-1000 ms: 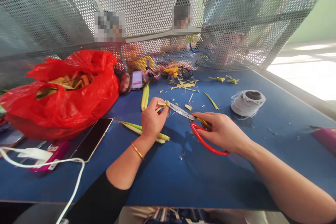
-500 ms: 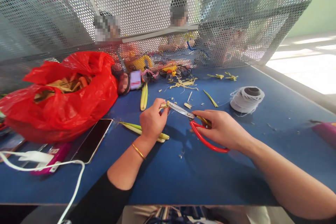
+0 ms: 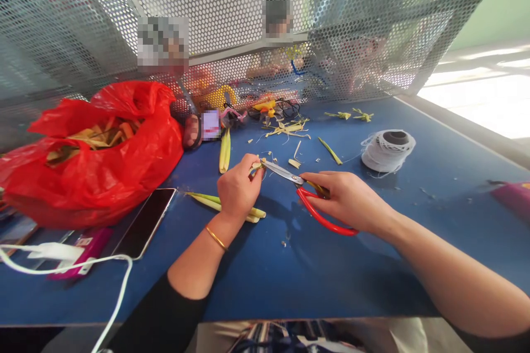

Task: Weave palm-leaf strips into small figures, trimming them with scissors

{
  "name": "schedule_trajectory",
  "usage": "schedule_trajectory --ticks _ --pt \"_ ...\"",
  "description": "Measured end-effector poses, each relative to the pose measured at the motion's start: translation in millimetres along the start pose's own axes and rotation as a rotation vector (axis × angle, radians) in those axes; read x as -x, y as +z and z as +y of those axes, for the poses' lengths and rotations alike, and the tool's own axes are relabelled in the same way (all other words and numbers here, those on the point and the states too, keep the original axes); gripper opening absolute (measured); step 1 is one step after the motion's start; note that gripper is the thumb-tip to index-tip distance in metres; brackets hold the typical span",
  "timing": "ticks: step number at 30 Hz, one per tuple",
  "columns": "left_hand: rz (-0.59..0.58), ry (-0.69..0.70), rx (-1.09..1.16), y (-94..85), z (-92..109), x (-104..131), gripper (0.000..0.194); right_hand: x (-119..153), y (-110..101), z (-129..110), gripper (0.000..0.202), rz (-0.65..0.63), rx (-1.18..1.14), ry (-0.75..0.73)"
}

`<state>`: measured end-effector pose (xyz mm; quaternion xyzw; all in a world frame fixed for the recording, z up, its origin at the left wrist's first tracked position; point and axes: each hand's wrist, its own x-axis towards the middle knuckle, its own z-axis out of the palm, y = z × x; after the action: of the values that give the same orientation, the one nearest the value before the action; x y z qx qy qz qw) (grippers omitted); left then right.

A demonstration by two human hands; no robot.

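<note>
My left hand [image 3: 239,186] is closed on a small pale piece of plant leaf [image 3: 255,167], most of it hidden by the fingers. Red-handled scissors [image 3: 327,219] are in my right hand [image 3: 343,198], their blades pointing left with the tip at the leaf piece. The blades look nearly together. Under my left wrist lie pale green leaf stalks [image 3: 207,202] on the blue table [image 3: 331,287]. Beyond the hands are another pale stalk bundle [image 3: 224,151], cut scraps [image 3: 294,163] and a thin green strip [image 3: 330,150].
A red plastic bag [image 3: 136,176] of dried leaves stands left, near a black phone [image 3: 147,220] and a white cable [image 3: 124,287]. To the right is a spool of white thread [image 3: 387,151]. Behind a perforated metal screen [image 3: 232,5] other people sit. Small knotted leaf pieces [image 3: 363,115] lie far right.
The view has shifted slightly. Both hands keep nearly the same pose, with the scissor tip still at the leaf piece.
</note>
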<state>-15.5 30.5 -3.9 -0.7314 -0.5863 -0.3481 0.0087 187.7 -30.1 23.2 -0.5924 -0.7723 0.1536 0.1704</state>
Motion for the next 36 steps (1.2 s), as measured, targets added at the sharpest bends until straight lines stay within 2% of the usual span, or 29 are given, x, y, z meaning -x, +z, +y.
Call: schedule_trajectory --ticks 9,17,24,26,29,33,36 --pt "-0.029 -0.046 0.038 -2.2 1 -1 0.006 1 4 2 0.033 0.047 0.086 -0.043" --pt "-0.043 -0.068 0.032 -1.6 1 0 0.007 2 7 3 0.035 0.05 0.126 -0.022" --pt "-0.045 -0.124 0.106 -1.5 1 -2 0.008 1 7 2 0.03 0.071 0.064 -0.017" --pt "-0.04 -0.161 0.253 0.9 -2 -4 0.012 0 7 3 0.033 0.147 -0.033 0.013" --pt "-0.092 -0.268 0.62 4.6 -5 -9 0.018 -3 8 7 0.044 0.258 -0.269 0.07" --pt "-0.22 -0.591 1.085 3.6 -5 -14 0.016 -4 9 11 0.066 0.235 -0.525 0.106" --pt "-0.275 -0.82 1.325 -0.4 -3 -14 0.011 -3 10 9 0.067 0.201 -0.553 0.097"
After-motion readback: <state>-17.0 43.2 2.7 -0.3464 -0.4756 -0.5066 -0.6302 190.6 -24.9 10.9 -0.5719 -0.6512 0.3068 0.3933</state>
